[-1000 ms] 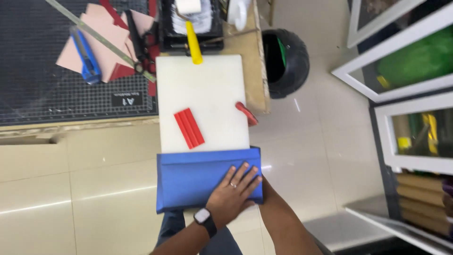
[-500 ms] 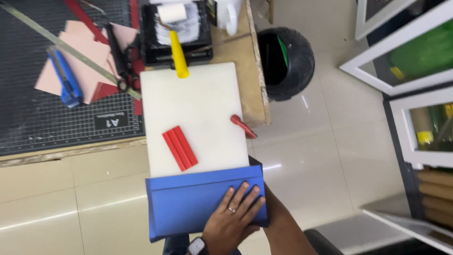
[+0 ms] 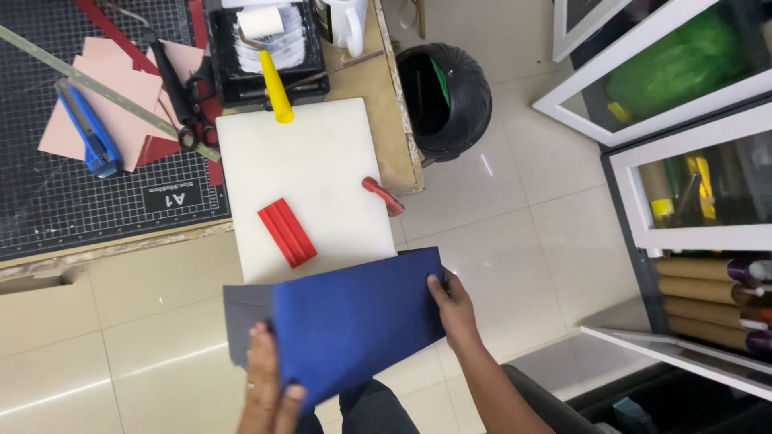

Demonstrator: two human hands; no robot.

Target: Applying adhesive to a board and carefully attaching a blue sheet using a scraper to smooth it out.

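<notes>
Blue sheet, judged light and flexible, was pinched at opposite edges below the white board: left hand and right hand clamped on it.

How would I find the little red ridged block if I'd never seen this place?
Look for the big white board that sticks out from the wooden table. The red ridged block lies on its lower left part, just above the blue sheet that both hands hold. It is flat, rectangular and grooved, unlike the thin red-handled tool at the board's right edge.
</notes>
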